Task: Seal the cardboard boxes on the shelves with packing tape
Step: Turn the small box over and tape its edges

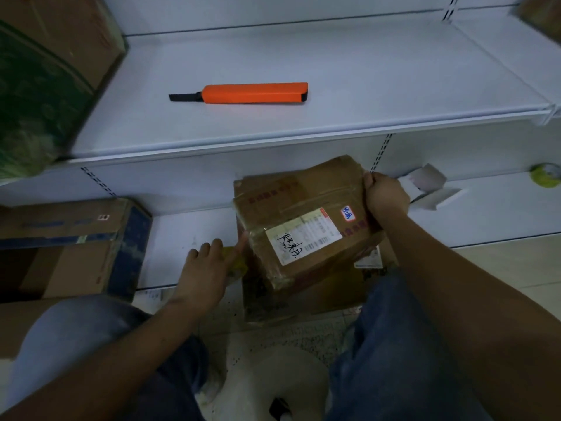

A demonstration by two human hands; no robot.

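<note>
Two white metal shelves are filling most of the frame here, one stacked above the other, with slotted uprights running down the back panel. The upper shelf (pixel 303 129) is carrying an orange utility knife (pixel 243 93) lying flat across the middle, blade end pointing left, plus a green printed box (pixel 33 95) blurring out at the upper left. The lower shelf (pixel 501 214) is sitting at mid-frame, with a yellowish tape roll (pixel 545 175) at the far right edge and a torn bit of white paper (pixel 431 189) just beside the right hand.

The small cardboard box (pixel 303 220) is sitting tilted in the centre of the frame, shipping label facing up, resting on another flattened-looking carton (pixel 303 299) on the speckled tile floor. The right hand (pixel 385 196) is gripping the box's upper right corner, fingers curled over the edge. The left hand (pixel 206 268) is lying with fingers straight against the box's lower left side, over something yellow that's mostly hidden, so I can't tell what it is.

An open carton with blue print (pixel 76 238) is sitting at the left. Knees in blue jeans are showing at the bottom.
</note>
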